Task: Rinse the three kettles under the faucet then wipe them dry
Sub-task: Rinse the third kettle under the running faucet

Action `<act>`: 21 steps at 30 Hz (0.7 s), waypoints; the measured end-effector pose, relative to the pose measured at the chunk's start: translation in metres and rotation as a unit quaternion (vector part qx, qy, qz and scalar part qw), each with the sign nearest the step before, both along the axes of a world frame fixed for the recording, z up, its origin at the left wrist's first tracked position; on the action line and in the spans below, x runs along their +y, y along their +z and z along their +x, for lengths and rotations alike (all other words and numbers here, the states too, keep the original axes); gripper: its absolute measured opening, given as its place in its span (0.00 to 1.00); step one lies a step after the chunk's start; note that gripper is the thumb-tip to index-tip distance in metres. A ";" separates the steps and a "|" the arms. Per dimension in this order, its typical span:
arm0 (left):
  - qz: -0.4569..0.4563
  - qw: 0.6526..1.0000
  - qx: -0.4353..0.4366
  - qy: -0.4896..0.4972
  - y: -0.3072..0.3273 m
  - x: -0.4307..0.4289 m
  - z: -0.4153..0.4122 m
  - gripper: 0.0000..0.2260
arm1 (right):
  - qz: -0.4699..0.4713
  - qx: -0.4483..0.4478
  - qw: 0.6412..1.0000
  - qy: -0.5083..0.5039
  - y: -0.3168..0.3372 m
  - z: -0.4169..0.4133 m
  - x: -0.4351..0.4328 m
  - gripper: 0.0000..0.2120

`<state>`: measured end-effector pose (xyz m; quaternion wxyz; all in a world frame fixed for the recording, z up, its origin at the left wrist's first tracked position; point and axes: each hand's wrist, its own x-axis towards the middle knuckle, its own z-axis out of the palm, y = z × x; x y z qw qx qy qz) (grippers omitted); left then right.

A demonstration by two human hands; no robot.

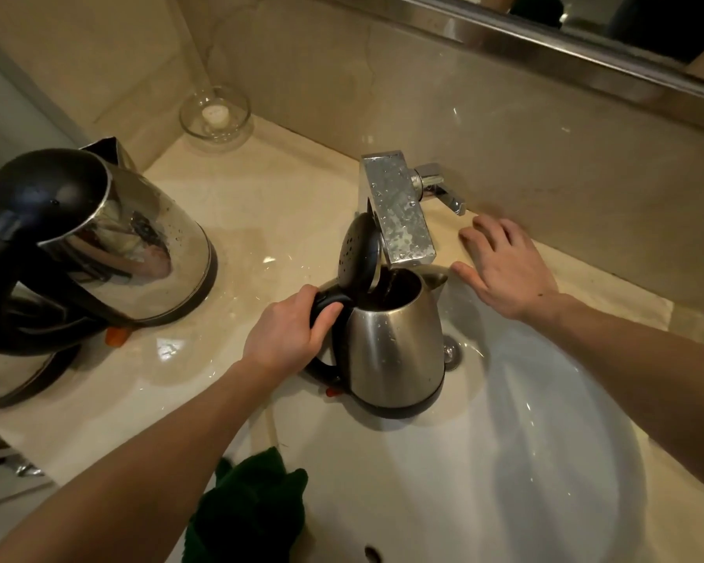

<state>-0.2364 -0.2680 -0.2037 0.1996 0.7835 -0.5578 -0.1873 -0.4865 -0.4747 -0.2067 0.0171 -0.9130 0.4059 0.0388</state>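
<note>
Kettle [395, 347] sits lid-open under the faucet [399, 213]; my left hand [285, 335] grips its handle [334, 299]. My right hand [504, 270] is spread open just beside the faucet.

Beige marble wall [504, 128] and countertop [261, 205] (warm dim light), chrome-framed mirror [585, 16] above
</note>
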 end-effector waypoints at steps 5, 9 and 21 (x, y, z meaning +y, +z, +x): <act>-0.002 1.000 -0.009 0.001 0.000 0.000 0.000 0.19 | 0.002 -0.010 1.000 0.000 -0.003 -0.001 -0.003 0.30; -0.017 1.000 -0.011 0.001 0.000 0.000 0.000 0.25 | -0.011 -0.015 1.000 0.007 -0.006 -0.003 -0.005 0.27; -0.038 0.999 -0.006 0.002 -0.002 0.000 0.001 0.30 | -0.022 -0.035 0.999 -0.003 -0.008 -0.003 -0.007 0.31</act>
